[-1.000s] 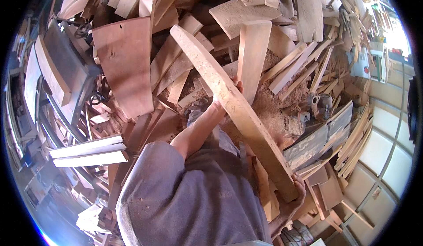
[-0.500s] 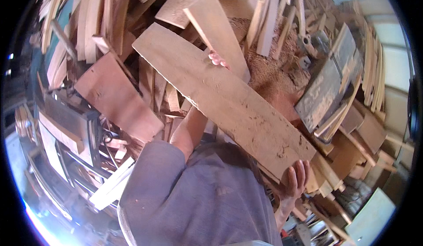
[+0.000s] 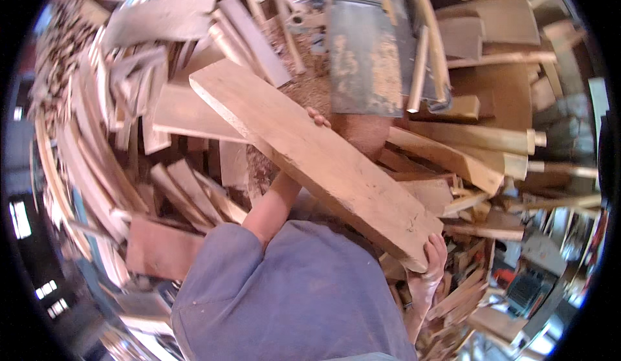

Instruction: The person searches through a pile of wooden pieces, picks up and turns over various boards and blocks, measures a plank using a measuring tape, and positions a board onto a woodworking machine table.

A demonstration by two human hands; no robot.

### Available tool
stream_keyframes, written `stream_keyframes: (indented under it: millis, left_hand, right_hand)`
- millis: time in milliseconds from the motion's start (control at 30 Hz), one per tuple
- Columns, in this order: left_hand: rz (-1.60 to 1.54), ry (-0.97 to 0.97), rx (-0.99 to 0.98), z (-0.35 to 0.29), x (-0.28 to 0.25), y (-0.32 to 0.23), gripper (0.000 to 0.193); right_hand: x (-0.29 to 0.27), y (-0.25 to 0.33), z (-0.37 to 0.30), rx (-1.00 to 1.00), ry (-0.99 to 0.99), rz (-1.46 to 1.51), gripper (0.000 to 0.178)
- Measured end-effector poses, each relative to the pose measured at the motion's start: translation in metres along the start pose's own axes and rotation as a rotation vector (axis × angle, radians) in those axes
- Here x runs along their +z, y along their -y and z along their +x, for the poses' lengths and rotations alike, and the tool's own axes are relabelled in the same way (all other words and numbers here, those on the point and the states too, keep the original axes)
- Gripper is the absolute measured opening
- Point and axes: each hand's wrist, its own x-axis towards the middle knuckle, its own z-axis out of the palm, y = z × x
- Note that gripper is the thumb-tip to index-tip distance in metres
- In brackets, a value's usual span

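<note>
A long, thick wooden plank (image 3: 317, 160) slants across the front of my body, its far end up to the left and its near end down to the right. My left arm passes beneath it. Fingertips of my left hand (image 3: 317, 117) curl over the far edge, near the middle, while the plank hides the palm. My right hand (image 3: 435, 253) grips the near right end, fingers wrapped around the corner. Small dark marks dot the face close to that end.
Boards and offcuts (image 3: 174, 193) are heaped to the left. Ahead, a dusty grey metal plate (image 3: 365, 57) stands beside sawdust (image 3: 310, 89). Stacked timber (image 3: 466, 141) lies to the right. A reddish board (image 3: 162, 248) rests near my left elbow.
My view and body have turned to the right, so the surroundings slide left. The plank has tilted, showing its thick near edge. Both hands have kept hold of it.
</note>
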Motion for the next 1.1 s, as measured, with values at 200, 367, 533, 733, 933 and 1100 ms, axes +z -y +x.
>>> stream_keyframes:
  millis: [200, 367, 533, 733, 933, 1100]
  left_hand:
    - [0.049, -0.238, -0.375, 0.0, -0.07, 0.051, 0.066]
    - [0.532, -0.932, -0.452, 0.023, -0.012, 0.105, 0.092]
    - [0.802, -0.881, -0.805, 0.019, -0.028, 0.093, 0.08]
    - [1.498, -0.605, -0.94, 0.023, -0.056, 0.05, 0.055]
    - [2.832, 0.435, -0.311, 0.115, -0.017, 0.075, 0.056]
    - [3.062, 0.328, -0.21, 0.183, -0.08, 0.102, 0.07]
  right_hand:
    - [0.031, -0.028, -0.064, 0.691, -0.484, 0.899, 0.078]
    - [0.112, -0.055, -0.126, 1.167, -1.162, 0.833, 0.058]
    - [0.144, -0.052, -0.137, 1.521, -1.102, 1.46, 0.043]
    - [0.196, -0.071, -0.141, 1.753, -0.906, 1.533, 0.047]
    - [0.246, -0.093, -0.09, 1.735, -0.801, 1.776, 0.047]
    - [0.281, -0.09, -0.022, 1.755, -0.78, 1.893, 0.046]
